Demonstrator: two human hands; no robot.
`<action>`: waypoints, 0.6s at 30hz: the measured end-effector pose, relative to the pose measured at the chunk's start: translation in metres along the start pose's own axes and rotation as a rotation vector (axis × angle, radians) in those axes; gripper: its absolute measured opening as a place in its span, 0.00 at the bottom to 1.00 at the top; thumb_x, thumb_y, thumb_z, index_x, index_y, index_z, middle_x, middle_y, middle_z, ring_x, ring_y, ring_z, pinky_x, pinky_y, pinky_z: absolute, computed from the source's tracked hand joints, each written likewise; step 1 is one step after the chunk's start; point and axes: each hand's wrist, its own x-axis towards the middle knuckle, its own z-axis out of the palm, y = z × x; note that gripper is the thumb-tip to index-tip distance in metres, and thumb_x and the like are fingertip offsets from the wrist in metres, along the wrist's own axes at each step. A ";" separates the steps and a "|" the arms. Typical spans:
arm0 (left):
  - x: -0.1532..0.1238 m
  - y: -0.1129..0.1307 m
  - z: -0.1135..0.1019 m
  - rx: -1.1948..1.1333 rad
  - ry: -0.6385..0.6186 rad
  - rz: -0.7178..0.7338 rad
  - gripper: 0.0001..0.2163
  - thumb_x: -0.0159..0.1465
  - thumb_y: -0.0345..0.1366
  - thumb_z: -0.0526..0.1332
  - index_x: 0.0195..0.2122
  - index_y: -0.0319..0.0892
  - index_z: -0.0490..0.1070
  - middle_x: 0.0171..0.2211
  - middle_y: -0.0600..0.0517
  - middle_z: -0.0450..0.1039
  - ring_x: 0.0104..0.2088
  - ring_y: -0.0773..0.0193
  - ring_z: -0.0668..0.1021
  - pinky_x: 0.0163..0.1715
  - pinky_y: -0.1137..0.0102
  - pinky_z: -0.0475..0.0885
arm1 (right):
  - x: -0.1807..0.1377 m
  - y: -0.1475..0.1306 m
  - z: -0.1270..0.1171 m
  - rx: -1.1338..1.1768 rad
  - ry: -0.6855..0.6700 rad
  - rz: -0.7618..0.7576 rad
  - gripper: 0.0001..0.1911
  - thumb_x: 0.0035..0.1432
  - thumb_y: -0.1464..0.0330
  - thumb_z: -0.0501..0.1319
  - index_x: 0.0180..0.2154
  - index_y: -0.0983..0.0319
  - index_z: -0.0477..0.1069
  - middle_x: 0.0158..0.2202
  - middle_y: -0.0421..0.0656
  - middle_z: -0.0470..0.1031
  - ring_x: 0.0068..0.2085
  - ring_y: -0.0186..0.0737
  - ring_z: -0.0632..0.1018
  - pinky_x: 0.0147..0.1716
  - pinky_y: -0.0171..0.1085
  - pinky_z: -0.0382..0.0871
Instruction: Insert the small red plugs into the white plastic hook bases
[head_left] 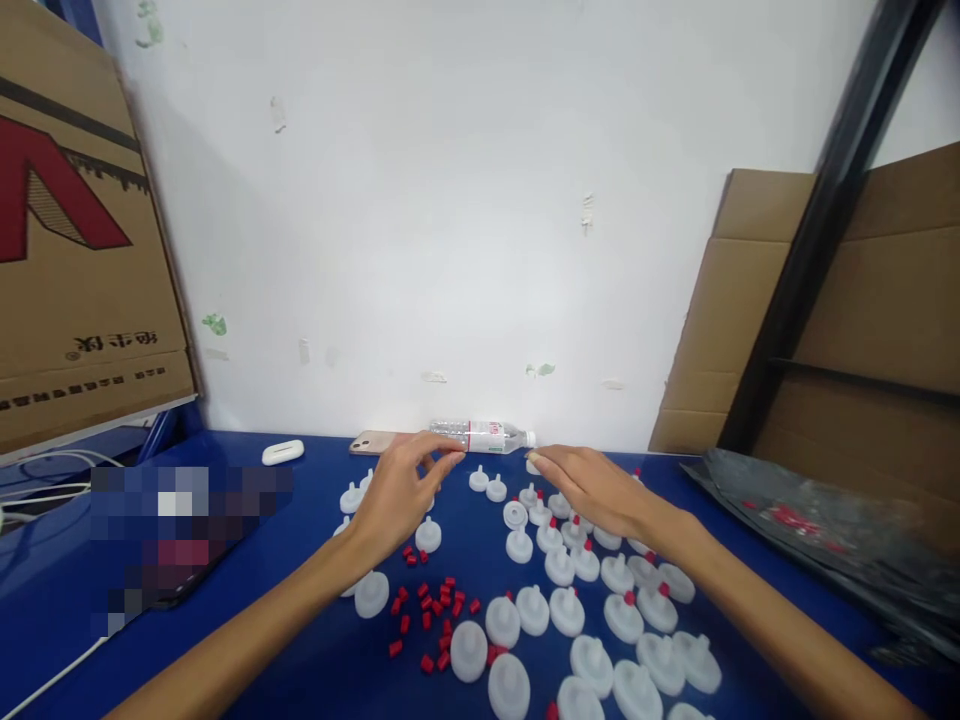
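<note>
A printed cardboard box [75, 250] leans over the blue surface's [476, 545] left edge, against a scuffed white wall [450, 200]. Along the far edge lie a white case [283, 452], a phone [379, 441] and a water bottle [480, 436] on its side. The left hand [397, 492] hovers mid-surface with fingertips pinched; whether it grips anything I cannot tell. Red plugs [435, 600] are scattered near the front edge, beside white discs [568, 610] spreading rightwards. The right hand [592, 487] lies flat and spread over the discs. A black bag [825, 530] covers the right edge, below cardboard sheets [885, 320] and a black post [832, 200].
</note>
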 end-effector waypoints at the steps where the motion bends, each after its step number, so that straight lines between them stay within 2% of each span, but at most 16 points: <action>1: 0.000 -0.001 -0.001 0.006 0.015 0.005 0.11 0.69 0.42 0.61 0.43 0.41 0.80 0.39 0.48 0.80 0.28 0.65 0.77 0.27 0.71 0.71 | -0.002 -0.009 -0.004 0.003 0.029 -0.006 0.28 0.74 0.50 0.41 0.55 0.56 0.72 0.57 0.46 0.76 0.57 0.50 0.76 0.58 0.50 0.67; 3: 0.000 -0.001 -0.003 0.005 0.031 0.008 0.11 0.69 0.41 0.62 0.43 0.41 0.80 0.38 0.48 0.80 0.28 0.64 0.77 0.27 0.71 0.70 | -0.006 -0.027 -0.007 -0.016 0.103 -0.047 0.24 0.71 0.48 0.50 0.54 0.55 0.72 0.55 0.44 0.77 0.52 0.49 0.78 0.52 0.47 0.71; 5: 0.001 0.000 -0.005 -0.017 0.021 0.003 0.12 0.69 0.42 0.62 0.44 0.42 0.80 0.35 0.49 0.80 0.26 0.65 0.77 0.25 0.72 0.70 | -0.009 -0.040 -0.005 -0.070 0.161 -0.125 0.20 0.68 0.50 0.57 0.52 0.56 0.72 0.51 0.44 0.78 0.42 0.45 0.81 0.41 0.44 0.74; 6: 0.001 0.001 -0.005 -0.033 0.008 0.002 0.12 0.70 0.43 0.61 0.44 0.42 0.80 0.33 0.50 0.80 0.25 0.65 0.76 0.24 0.72 0.71 | -0.009 -0.045 -0.002 -0.096 0.178 -0.174 0.17 0.69 0.53 0.58 0.50 0.56 0.72 0.49 0.44 0.78 0.37 0.43 0.80 0.37 0.42 0.73; 8: 0.003 0.004 -0.003 -0.064 -0.024 0.004 0.13 0.70 0.45 0.60 0.45 0.42 0.80 0.32 0.51 0.80 0.24 0.66 0.77 0.23 0.73 0.71 | -0.010 -0.052 0.004 -0.137 0.187 -0.263 0.11 0.71 0.59 0.57 0.48 0.57 0.71 0.48 0.44 0.78 0.34 0.41 0.80 0.32 0.40 0.71; 12: 0.004 0.009 0.007 -0.094 -0.081 0.033 0.12 0.70 0.43 0.61 0.45 0.44 0.80 0.34 0.51 0.80 0.24 0.67 0.77 0.25 0.73 0.72 | -0.009 -0.050 0.010 -0.191 0.207 -0.349 0.07 0.72 0.67 0.54 0.48 0.57 0.69 0.46 0.43 0.78 0.41 0.43 0.80 0.36 0.41 0.72; 18: -0.009 0.011 0.026 -0.084 -0.144 0.088 0.09 0.70 0.38 0.61 0.43 0.43 0.80 0.37 0.51 0.79 0.23 0.70 0.75 0.24 0.74 0.69 | -0.012 -0.034 0.018 -0.223 0.250 -0.394 0.07 0.72 0.65 0.54 0.47 0.59 0.67 0.41 0.45 0.77 0.38 0.44 0.78 0.38 0.43 0.72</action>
